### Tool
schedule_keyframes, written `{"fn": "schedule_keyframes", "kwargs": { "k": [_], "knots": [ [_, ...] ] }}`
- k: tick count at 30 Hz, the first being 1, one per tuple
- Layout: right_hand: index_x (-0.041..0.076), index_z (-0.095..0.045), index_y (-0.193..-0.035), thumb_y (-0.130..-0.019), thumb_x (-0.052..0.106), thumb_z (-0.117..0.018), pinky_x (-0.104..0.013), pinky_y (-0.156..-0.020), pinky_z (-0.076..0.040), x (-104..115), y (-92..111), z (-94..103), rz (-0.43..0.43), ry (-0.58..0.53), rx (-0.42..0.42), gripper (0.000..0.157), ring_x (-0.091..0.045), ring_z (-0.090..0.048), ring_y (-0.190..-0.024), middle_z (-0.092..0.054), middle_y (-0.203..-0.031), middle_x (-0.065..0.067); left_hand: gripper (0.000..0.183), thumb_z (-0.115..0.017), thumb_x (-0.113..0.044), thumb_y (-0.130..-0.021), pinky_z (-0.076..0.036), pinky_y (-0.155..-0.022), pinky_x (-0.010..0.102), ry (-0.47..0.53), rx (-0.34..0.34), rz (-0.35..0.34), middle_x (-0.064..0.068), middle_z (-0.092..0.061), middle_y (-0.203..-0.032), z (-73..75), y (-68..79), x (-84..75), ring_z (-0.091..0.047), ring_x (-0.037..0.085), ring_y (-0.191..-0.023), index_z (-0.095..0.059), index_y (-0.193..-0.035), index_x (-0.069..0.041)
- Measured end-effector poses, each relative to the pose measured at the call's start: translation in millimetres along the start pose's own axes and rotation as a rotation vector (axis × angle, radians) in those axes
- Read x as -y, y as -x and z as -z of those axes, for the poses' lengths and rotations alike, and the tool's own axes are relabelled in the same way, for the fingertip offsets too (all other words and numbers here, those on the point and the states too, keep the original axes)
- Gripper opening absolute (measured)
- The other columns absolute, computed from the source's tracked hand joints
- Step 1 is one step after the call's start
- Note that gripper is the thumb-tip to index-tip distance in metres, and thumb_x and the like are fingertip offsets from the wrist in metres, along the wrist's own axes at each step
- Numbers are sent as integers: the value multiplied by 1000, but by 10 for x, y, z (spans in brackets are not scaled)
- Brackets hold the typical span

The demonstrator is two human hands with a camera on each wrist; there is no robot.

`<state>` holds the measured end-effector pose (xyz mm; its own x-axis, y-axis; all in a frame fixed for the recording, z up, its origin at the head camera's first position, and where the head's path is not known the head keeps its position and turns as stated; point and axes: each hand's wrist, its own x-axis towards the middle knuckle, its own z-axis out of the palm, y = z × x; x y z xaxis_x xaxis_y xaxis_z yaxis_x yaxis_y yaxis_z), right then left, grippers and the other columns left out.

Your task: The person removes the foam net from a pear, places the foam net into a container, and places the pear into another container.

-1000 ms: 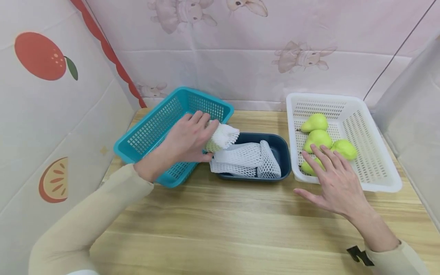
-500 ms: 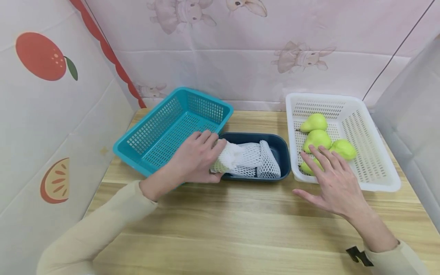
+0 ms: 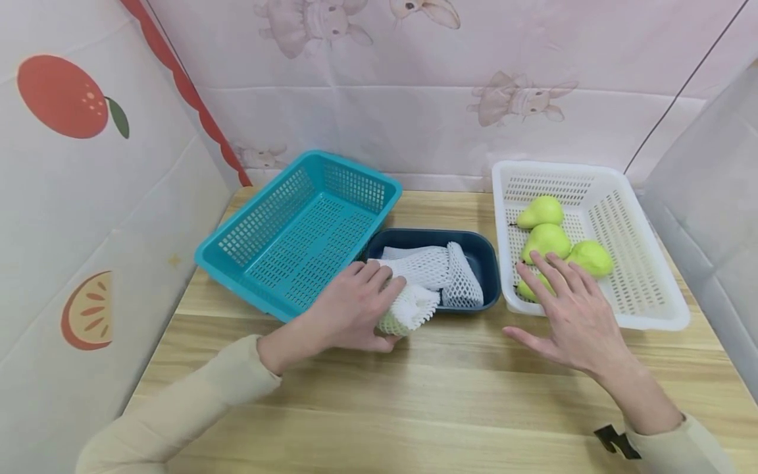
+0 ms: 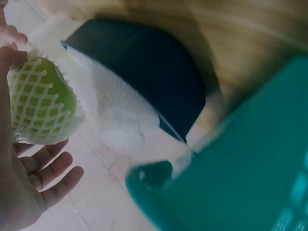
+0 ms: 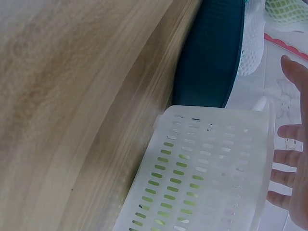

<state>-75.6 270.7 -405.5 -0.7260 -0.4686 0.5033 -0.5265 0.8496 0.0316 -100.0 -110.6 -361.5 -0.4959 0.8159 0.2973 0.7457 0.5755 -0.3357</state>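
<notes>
My left hand (image 3: pixel 355 306) grips a green pear (image 4: pixel 45 98) wrapped in a white foam net sleeve (image 3: pixel 414 306), at the front left edge of the dark blue bin (image 3: pixel 491 276). More foam net sleeves (image 3: pixel 420 266) lie flat inside that bin. My right hand (image 3: pixel 577 316) is spread over the front of the white basket (image 3: pixel 648 243), fingers extended above the bare green pears (image 3: pixel 545 240) and holding nothing. One pear in the basket is partly hidden under its fingers. In the right wrist view the right hand (image 5: pixel 296 159) hovers beside the basket's rim.
A teal perforated basket (image 3: pixel 296 230) stands at the left, angled, its side close to the blue bin. The wooden table (image 3: pixel 426 401) stretches in front of the containers. Printed fabric walls (image 3: pixel 414 131) close off the back and sides.
My left hand has carried the wrapped pear from over the teal basket's edge, toward me and slightly right, to the blue bin's front edge. The right hand stays nearly still.
</notes>
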Motion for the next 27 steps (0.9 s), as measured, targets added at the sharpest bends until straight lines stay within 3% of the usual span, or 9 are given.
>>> {"fn": "schedule_keyframes", "kwargs": {
  "k": [6,13,19,27],
  "knots": [
    [8,-55,-150,-88,95,-25,-63,-113,-39,4,-4,6,-2,2,0,110,-46,-46,-144,-51,-157,-23,84,-70,-78,-74,-57,-90,39,46,46,-60,4,-68,-111,-44,51,-204,-64,23,-100,-59,-125,-13],
    [8,-56,-150,-89,94,-25,-62,-113,-38,4,-5,6,-3,3,-5,110,-46,-46,-143,-53,-156,-23,82,-67,-80,-74,-55,-85,34,76,5,-107,0,-69,-108,-199,115,-386,-63,20,-98,-62,-123,-15],
    [8,-56,-150,-89,94,-25,-63,-112,-39,10,1,-9,-1,0,-8,110,-45,-46,-143,-53,-155,-23,81,-67,-82,-75,-55,-85,32,140,59,-103,-2,-70,-107,-353,157,-486,-61,17,-97,-61,-123,-16],
    [8,-55,-150,-89,93,-28,-63,-112,-39,21,1,-31,1,-6,-6,108,-46,-47,-143,-52,-156,-22,82,-67,-83,-75,-55,-86,32,203,117,-46,-3,-71,-111,-535,144,-561,-61,17,-101,-61,-126,-18]
  ]
}}
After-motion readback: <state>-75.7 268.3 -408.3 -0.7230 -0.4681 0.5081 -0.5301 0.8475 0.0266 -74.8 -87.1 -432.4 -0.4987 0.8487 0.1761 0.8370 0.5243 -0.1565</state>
